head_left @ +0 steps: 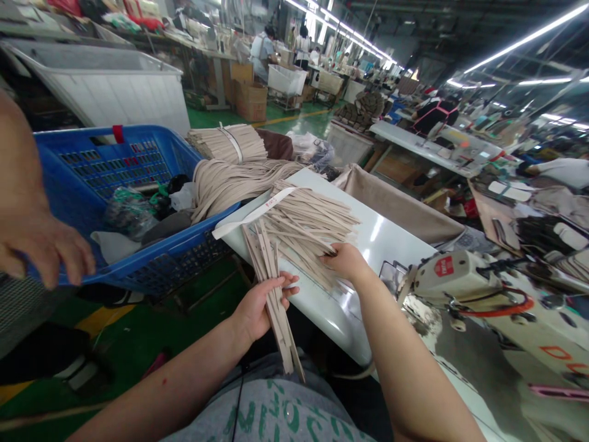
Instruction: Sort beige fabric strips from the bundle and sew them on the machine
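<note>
My left hand (264, 304) is wrapped round a small bundle of narrow beige fabric strips (283, 331), which hangs down in front of my shirt. Its upper ends reach the edge of the white sewing table. A wide fan of the same strips (308, 221) lies loose on the tabletop (368, 233), with a white paper band (257, 212) bearing handwriting across its left end. At the near right end of this pile, my right hand (347, 263) pinches strip ends; a small dark spot shows by its fingertips, too small to make out.
A sewing machine (460, 282) stands right of the strips. On the left, a blue basket (138, 267) holds bags and more strip bundles (239, 144). Another person's hand (55, 245) rests by its rim. Behind are a white bin (124, 86) and a fabric-lined trough (405, 205).
</note>
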Motion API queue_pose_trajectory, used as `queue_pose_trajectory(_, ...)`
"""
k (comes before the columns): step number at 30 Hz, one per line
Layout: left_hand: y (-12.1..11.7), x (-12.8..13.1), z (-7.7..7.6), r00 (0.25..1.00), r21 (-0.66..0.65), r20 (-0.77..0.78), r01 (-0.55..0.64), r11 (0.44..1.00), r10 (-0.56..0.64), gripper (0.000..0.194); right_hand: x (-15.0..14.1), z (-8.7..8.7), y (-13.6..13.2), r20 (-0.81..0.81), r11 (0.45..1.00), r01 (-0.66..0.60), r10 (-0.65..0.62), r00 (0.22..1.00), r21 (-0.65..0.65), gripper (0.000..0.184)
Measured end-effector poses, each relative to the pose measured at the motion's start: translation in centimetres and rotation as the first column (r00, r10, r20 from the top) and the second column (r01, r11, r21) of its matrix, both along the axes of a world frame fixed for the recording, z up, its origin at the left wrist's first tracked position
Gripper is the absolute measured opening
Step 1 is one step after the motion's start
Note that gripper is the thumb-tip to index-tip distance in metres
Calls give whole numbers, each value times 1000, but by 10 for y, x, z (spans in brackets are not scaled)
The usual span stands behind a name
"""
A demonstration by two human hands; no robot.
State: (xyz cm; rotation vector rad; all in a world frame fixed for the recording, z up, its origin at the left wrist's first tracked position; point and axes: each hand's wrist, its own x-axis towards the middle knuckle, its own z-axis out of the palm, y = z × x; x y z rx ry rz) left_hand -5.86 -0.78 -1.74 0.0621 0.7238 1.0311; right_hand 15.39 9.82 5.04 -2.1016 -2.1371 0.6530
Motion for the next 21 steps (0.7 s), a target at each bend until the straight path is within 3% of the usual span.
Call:
queue_pose_trajectory(5, 0, 0, 2, 1000, -2, 1, -1, 1000, 1, 14, -5, 12, -1, 104, 999, -20, 16, 994, 34, 15)
queue_pose_trajectory(13, 0, 0, -3, 1000, -1, -8, 10, 1000, -10, 14, -15, -7, -7, 56, 998, -24, 27, 998, -51, 21)
queue_pose_trajectory(21, 0, 1, -1, 1000, 6, -18, 2, 1000, -2, 14, -19, -11, -3, 93, 998, -33, 37, 995, -48, 24)
